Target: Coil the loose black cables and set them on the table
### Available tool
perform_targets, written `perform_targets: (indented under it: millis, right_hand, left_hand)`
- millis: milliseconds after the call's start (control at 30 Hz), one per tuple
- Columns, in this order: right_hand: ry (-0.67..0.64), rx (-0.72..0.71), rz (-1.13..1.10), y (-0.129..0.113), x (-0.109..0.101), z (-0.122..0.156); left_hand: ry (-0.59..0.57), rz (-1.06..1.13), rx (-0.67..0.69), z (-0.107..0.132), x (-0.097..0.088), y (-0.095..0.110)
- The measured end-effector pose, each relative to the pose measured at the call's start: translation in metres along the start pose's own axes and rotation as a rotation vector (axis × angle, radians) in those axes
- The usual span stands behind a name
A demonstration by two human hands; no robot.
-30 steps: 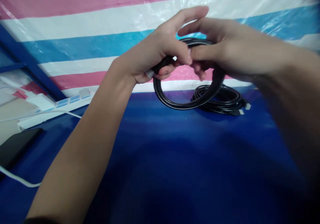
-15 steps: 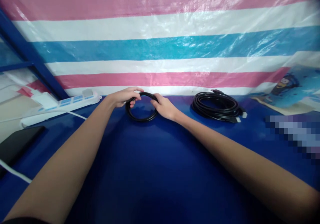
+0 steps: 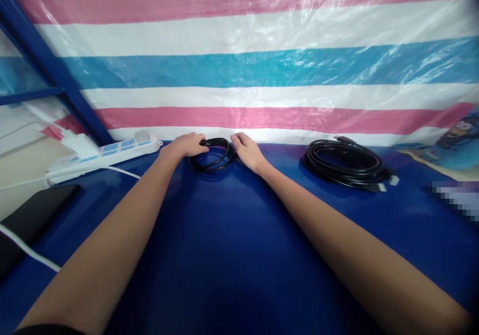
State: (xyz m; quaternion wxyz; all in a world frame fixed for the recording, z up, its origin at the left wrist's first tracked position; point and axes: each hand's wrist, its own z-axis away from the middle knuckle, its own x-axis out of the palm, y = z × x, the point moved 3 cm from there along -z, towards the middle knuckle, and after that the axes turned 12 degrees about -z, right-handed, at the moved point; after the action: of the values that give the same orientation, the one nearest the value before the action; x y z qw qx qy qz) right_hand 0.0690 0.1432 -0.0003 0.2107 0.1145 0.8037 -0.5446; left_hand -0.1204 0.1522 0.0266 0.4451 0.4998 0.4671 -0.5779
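Observation:
A coiled black cable (image 3: 219, 167) lies at the back of the blue table, its loops slightly spread apart. My left hand (image 3: 189, 144) is closed around the left side of the coil, thumb over the loops. On the opposite side, my right hand (image 3: 247, 151) has its curled fingers against the coil's right edge; part of the grip is hidden behind the hand. Farther right, apart from both hands, rests a larger coil of black cable (image 3: 342, 167) with pale-capped connectors at its ends.
A white power strip (image 3: 129, 150) with a white plug-in adapter (image 3: 85, 147) stands at the back left. Near it are a black flat device (image 3: 35, 220) and white cords. A striped plastic sheet (image 3: 239, 70) hangs behind the blue table (image 3: 224, 255). A blurred-out item (image 3: 458, 197) lies right.
The small coil is now lower and flatter, with its loops less tightly bunched. My left fingers have closed further over it, and my right thumb has shifted. The view has turned slightly left.

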Motion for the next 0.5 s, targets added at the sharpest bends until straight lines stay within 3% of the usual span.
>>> perform_targets:
  millis: [100, 333, 500]
  right_hand:
    - [0.027, 0.011, -0.032, 0.002, -0.004, 0.001]
    - [0.078, 0.016, -0.022, -0.002, -0.015, 0.02]
    - [0.047, -0.026, 0.039, -0.014, -0.02, 0.052]
  left_hand:
    - [0.014, 0.03, 0.051, 0.001, -0.007, 0.003]
    - [0.302, 0.109, 0.131, 0.013, -0.015, 0.037]
    - [0.277, 0.091, 0.225, 0.018, 0.003, 0.065]
